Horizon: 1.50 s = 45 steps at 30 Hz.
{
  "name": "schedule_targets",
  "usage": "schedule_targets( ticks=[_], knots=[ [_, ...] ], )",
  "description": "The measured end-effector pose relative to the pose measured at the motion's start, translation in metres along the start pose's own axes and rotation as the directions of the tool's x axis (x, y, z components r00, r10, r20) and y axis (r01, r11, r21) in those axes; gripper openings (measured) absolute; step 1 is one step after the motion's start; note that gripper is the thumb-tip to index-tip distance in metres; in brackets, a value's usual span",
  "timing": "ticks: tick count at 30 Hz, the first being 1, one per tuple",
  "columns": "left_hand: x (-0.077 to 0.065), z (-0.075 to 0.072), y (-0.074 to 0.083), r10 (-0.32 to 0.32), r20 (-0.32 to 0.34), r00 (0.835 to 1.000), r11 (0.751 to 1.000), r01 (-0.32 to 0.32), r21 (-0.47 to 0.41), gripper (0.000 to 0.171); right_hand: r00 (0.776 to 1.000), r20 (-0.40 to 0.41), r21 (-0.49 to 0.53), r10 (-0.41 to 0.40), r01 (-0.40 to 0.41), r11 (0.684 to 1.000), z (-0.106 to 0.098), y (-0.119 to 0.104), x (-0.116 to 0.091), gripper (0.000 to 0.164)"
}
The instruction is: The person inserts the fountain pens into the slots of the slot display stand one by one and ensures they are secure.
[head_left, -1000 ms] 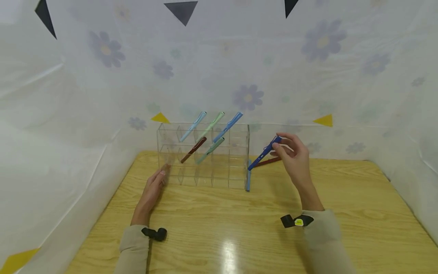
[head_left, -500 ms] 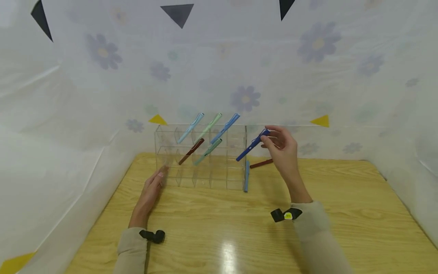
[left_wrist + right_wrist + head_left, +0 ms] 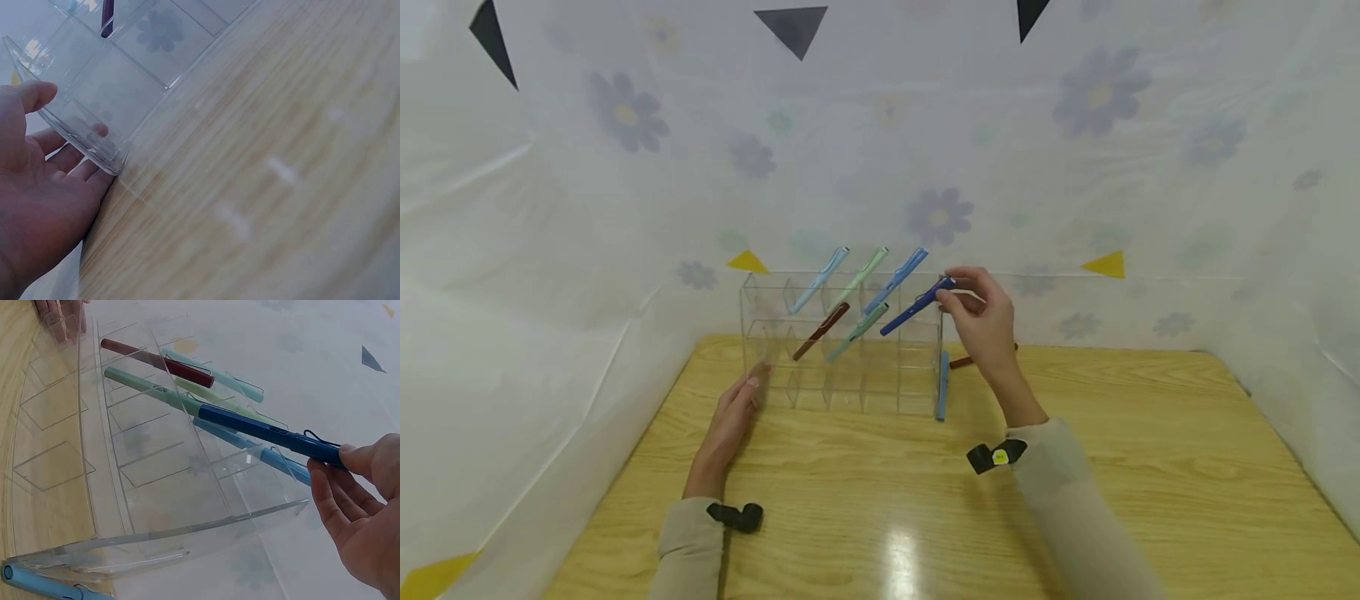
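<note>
A transparent acrylic pen rack (image 3: 921, 403) with tiered compartments stands on the table. My left hand (image 3: 733, 414) holds its lower left side, the thumb in front and the fingers around the edge in the left wrist view. My right hand (image 3: 985, 325) pinches a dark blue pen (image 3: 913, 310) near its clip end, tilted over the rack's right part, right of the green pen (image 3: 857, 332) in the middle tier. A dark red pen (image 3: 822, 332) also leans there. In the back tier lean a pale blue pen (image 3: 820, 280), a light green pen (image 3: 859, 278) and a blue pen (image 3: 897, 280).
A light blue pen (image 3: 942, 386) lies on the table along the rack's right side. Behind it lies another dark red pen (image 3: 961, 362), partly hidden by my right hand. The wooden table (image 3: 850, 483) ends at a flower-print curtain (image 3: 865, 192).
My right hand has carried the dark blue pen leftward and slightly up, from beside the rack to over its right part. The left hand stays on the rack's side.
</note>
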<state>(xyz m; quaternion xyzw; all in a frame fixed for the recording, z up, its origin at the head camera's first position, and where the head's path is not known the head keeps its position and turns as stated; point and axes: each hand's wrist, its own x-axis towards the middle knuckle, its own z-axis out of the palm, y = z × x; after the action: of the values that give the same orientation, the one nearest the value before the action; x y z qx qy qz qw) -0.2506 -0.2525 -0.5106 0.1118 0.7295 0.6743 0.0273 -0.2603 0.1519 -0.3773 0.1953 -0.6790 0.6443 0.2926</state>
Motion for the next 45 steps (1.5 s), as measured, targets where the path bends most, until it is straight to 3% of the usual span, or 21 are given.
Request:
schedule_targets(
  ticks=[16,25,30,38,45],
  knots=[
    [0.001,-0.001,-0.002,0.000,-0.006,1.000,1.000,0.000,-0.003,0.061,0.993,0.047,-0.072,0.105,-0.101,0.992,0.032,0.011,-0.005,0.020],
    [0.002,-0.002,-0.004,-0.006,-0.004,1.000,1.000,0.006,-0.012,0.060,0.994,0.020,-0.125,0.108,-0.105,0.987,0.043,0.024,-0.012,0.018],
    [0.002,-0.003,-0.004,-0.004,-0.003,1.000,1.000,0.004,-0.004,0.060,0.994,0.022,-0.165,0.109,-0.104,0.981,0.047,0.019,-0.015,0.017],
    [0.003,-0.001,-0.003,-0.009,-0.015,1.000,1.000,0.009,-0.015,0.061,0.991,0.014,-0.357,0.136,-0.122,0.926,0.044,0.019,-0.014,0.017],
    [0.003,-0.002,-0.002,-0.010,-0.018,1.000,1.000,0.010,-0.003,0.063,0.990,0.014,-0.409,0.137,-0.119,0.905,0.039,0.011,-0.016,0.022]
  ],
)
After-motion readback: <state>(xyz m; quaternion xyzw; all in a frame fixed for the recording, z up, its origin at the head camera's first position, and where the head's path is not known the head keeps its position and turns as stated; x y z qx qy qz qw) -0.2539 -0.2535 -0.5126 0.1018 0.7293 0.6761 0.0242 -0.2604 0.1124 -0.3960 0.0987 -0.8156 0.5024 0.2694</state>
